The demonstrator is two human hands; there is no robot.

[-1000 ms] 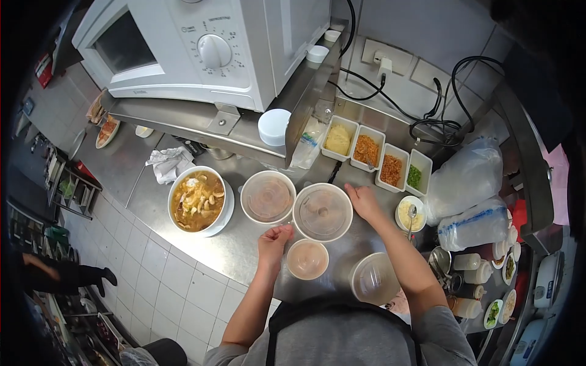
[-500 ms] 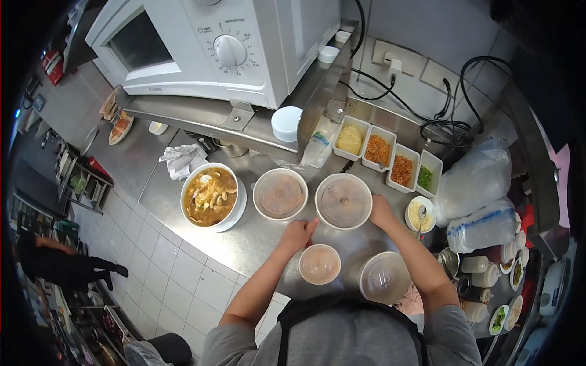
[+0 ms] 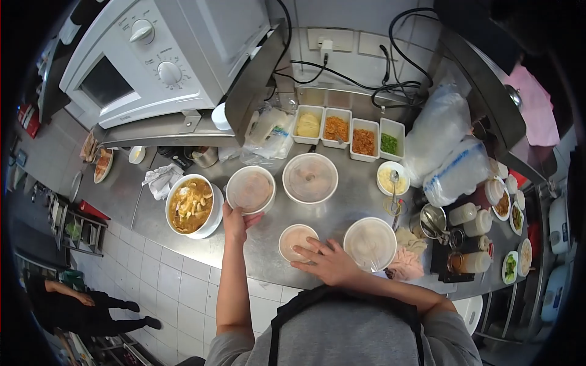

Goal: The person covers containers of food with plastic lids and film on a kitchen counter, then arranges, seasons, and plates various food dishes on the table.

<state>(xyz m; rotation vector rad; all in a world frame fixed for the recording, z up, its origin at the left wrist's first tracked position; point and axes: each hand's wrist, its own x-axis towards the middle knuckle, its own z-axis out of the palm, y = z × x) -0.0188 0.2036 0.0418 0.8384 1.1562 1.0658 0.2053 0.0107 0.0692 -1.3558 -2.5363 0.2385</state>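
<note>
My left hand (image 3: 237, 222) touches the lower edge of a lidded round container (image 3: 251, 190), thumb and fingers apart around its rim. My right hand (image 3: 326, 262) has its fingers spread over the right side of a small lidded tub (image 3: 297, 243). A larger lidded container (image 3: 310, 177) stands behind, touched by neither hand. To the right of my right hand is another lidded container (image 3: 370, 244). A white bowl of soup (image 3: 191, 206) sits at the left, partly over a white plate or lid (image 3: 212, 227).
A microwave (image 3: 152, 67) stands on a shelf at upper left. Along the wall are trays of toppings (image 3: 364, 141), with plastic bags (image 3: 439, 140) beside them. A bowl with a spoon (image 3: 392, 178), bottles (image 3: 475, 262) and cloths (image 3: 406, 262) lie right. A person (image 3: 82, 305) stands at lower left.
My right hand has left the large container and come down to the small tub. My left hand has moved left to the left container. The camera view has shifted.
</note>
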